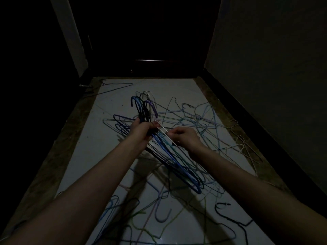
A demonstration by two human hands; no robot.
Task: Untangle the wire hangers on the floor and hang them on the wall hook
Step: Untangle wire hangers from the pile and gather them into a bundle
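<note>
My left hand (141, 129) grips a bunch of wire hangers (175, 161) by their necks, held above the floor. Their blue, black, white and purple hooks (143, 105) stick up past my fingers and the bodies hang down toward the right. My right hand (185, 137) pinches a white hanger wire (165, 132) at the edge of the bunch. A tangle of loose hangers (198, 119) lies spread on the white floor behind and below my hands. The room is dim, and no wall hook is in view.
More hangers (159, 214) lie scattered on the floor tile near me, a black one (228, 218) at the right. A single hanger (113, 87) lies far left by a dark doorway (146, 41). A wall (274, 76) with dark skirting runs along the right.
</note>
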